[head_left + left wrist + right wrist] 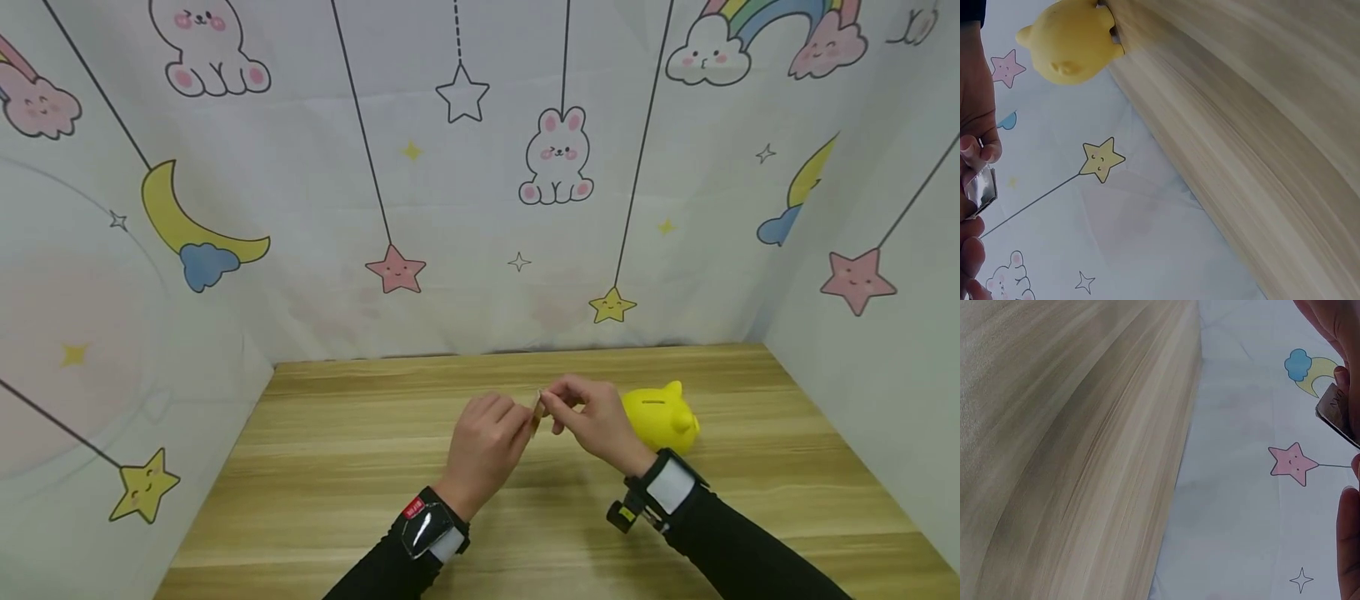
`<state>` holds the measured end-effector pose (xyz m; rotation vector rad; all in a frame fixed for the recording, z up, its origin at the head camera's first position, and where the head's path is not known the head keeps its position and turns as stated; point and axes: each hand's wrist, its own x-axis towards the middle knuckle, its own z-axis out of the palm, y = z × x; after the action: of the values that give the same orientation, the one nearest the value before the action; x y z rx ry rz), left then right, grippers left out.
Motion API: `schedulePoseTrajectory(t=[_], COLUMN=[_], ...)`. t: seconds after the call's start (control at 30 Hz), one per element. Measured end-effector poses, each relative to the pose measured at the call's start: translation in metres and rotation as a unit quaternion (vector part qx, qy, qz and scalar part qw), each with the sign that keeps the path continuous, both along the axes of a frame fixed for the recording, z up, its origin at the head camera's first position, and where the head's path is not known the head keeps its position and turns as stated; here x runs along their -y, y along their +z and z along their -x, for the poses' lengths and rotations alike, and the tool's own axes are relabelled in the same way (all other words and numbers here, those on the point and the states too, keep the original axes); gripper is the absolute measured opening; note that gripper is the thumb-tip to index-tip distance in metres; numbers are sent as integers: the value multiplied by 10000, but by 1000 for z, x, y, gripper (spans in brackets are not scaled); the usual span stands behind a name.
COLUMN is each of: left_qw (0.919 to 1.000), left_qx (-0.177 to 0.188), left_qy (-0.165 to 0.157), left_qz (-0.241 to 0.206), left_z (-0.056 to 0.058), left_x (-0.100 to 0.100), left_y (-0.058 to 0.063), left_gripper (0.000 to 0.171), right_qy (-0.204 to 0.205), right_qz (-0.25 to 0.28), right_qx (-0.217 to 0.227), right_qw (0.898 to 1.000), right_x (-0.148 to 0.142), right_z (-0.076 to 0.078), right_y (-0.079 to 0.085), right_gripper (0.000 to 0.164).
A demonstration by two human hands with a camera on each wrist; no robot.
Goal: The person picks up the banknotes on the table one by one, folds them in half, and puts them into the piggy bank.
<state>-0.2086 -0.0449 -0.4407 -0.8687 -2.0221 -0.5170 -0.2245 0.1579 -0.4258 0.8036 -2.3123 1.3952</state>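
A small flat piece (pixel 537 414) is held up between both hands above the table, one face shiny silver in the left wrist view. Printed letters show on the dark, round-cornered side of the piece (pixel 1333 406) in the right wrist view; I cannot tell its kind. My left hand (pixel 487 446) grips it from the left with curled fingers. From the right, my right hand (pixel 596 417) pinches its upper edge between thumb and fingertips. Just behind the right hand stands a yellow pig-shaped money bank (pixel 660 417), its slot on top and its snout toward the right.
The wood-grain table (pixel 337 492) is enclosed by pale cloth walls (pixel 480 200) printed with stars, bunnies and moons. A black wristband with a small camera (pixel 622 515) sits on the right wrist, and a similar band (pixel 431 525) on the left.
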Motion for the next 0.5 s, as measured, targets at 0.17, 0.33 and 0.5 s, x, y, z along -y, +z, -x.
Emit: schedulePoseTrajectory(t=[0.17,0.33,0.5], left_qw=[9999,9996,9992], left_qx=[-36,-4,59], left_qy=[-27,42,44], left_qz=[120,285,384], left_z=[0,0,1], left_x=[-1,0,2], left_y=[1,3,3], left_gripper=[20,19,18], right_qy=[-23,37,98], right_qz=[-19,-22,-47], right_qx=[-42,-58,-84], right_qw=[10000,10000,9999], right_x=[-1,-2,-2], right_z=[1,2,3], right_y=[-2,-4,-5], right_gripper=[10,11,13])
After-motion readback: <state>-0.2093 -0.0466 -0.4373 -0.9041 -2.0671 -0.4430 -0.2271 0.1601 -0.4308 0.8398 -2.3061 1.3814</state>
